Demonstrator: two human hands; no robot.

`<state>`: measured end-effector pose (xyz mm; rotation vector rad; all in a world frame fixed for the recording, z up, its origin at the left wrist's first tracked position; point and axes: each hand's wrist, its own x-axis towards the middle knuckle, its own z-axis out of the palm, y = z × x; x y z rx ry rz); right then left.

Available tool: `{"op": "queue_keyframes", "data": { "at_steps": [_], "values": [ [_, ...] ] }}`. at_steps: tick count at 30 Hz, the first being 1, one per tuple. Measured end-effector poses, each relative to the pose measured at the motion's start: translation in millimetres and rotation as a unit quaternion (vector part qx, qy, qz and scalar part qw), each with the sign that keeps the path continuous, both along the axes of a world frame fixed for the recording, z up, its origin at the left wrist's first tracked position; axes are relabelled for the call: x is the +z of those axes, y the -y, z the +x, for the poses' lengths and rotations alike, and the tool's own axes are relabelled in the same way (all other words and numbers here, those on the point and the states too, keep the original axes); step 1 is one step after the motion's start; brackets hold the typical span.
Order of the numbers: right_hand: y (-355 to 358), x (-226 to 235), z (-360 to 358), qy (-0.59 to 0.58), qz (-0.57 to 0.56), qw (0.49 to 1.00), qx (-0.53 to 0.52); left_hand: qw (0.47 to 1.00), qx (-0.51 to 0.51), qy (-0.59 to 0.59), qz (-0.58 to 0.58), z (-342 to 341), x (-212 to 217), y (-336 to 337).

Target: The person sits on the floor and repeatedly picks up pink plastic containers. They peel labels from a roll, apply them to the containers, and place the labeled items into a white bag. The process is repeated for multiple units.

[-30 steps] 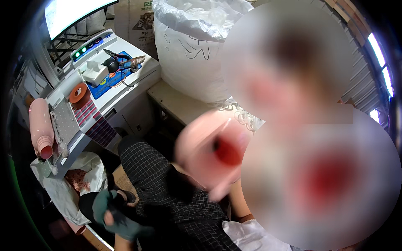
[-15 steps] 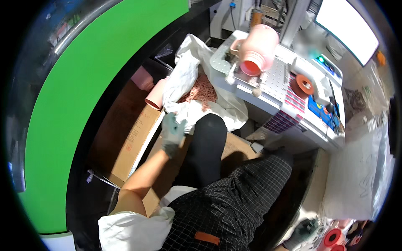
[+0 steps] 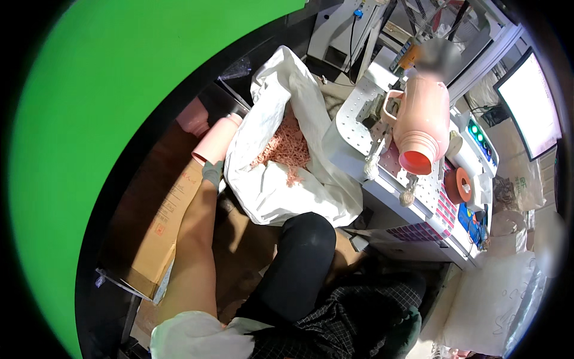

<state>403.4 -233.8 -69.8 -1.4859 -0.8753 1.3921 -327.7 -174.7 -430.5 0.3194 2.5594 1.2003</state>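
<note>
Cluttered workshop floor below: the gloved left hand (image 3: 211, 173) is closing its fingers around a pink cylinder (image 3: 216, 140) above the cardboard box (image 3: 160, 230), just beside the white sack (image 3: 281, 179) of pink shavings. Rightward, a pink jug (image 3: 421, 122) is lying on the perforated workbench (image 3: 353, 128). Right hand's out of sight.

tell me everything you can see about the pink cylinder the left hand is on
The pink cylinder is a smooth, pale pink tube, plastic by its look, lying tilted with its far end up and right. The gloved left hand grips its near end. It sits above a cardboard box, beside the open white sack.
</note>
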Motion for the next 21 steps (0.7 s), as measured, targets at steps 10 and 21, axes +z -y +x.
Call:
{"op": "queue_keyframes", "data": {
  "at_steps": [10, 21],
  "values": [
    [-12, -22, -47, -0.053, 0.109, 0.984, 0.127, 0.954, -0.040, -0.252, 0.160, 119, 241, 154],
    [5, 68, -94, 0.182, 0.451, 0.833, 0.263, 0.670, -0.480, -0.485, 0.291, 319, 442, 80]
  ]
}}
